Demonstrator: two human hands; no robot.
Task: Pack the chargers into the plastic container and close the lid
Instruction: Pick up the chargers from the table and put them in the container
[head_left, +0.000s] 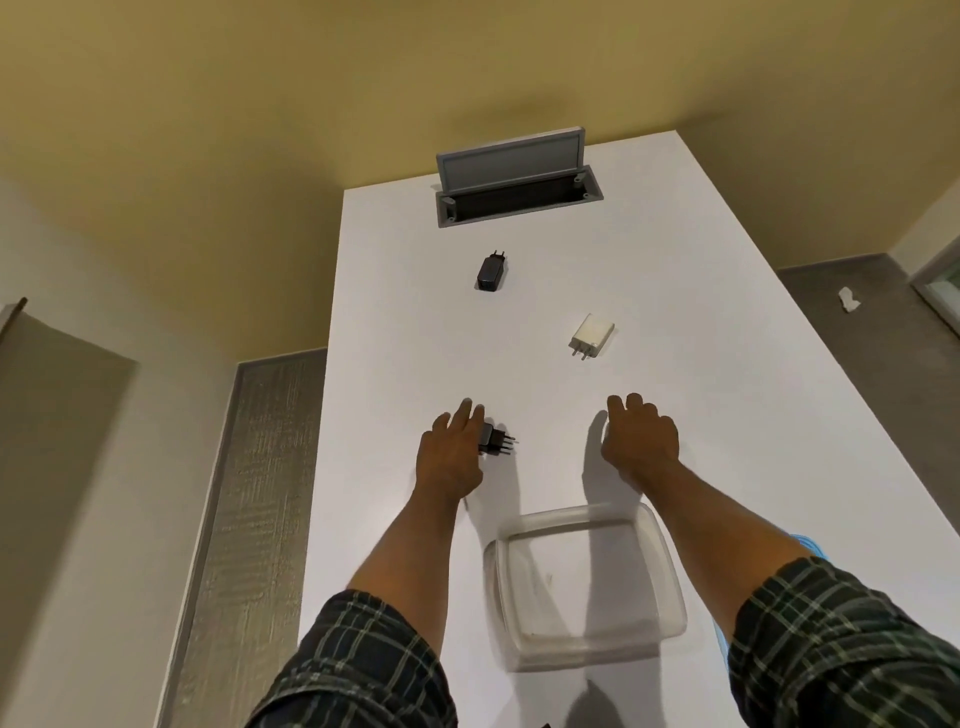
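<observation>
Barely begun: plastic container (584, 584) empty, lidless on the counter (701, 415). Left hand (451, 453) closing around a black charger (496, 440); right hand (641, 441) loosely curled, empty. Second black charger (491, 271), white charger (592, 335) untouched farther back. Lid probably the blue edge (808, 544) beside the right forearm.

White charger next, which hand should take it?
Right. The right hand sits just below the white charger, empty and with a clear path. The left hand is already at the near black charger, on the other side of the table.
</observation>
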